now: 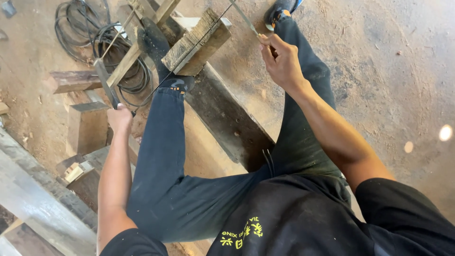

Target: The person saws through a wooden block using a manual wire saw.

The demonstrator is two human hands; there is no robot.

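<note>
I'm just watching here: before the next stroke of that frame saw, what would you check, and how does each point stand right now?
1. Left hand closed on the saw's end bar: ok.
2. Right hand closed on the other end bar: ok.
3. Blade lying across the wood block: ok.
4. Foot pressing on the wood beside the block: ok.
5. Fingers away from the blade: ok.
6. Coiled cable clear of the saw: cannot tell.

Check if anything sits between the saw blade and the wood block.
Nothing visible: the saw blade lies across the wood block. The left hand and right hand grip the saw frame, clear of it.
</note>
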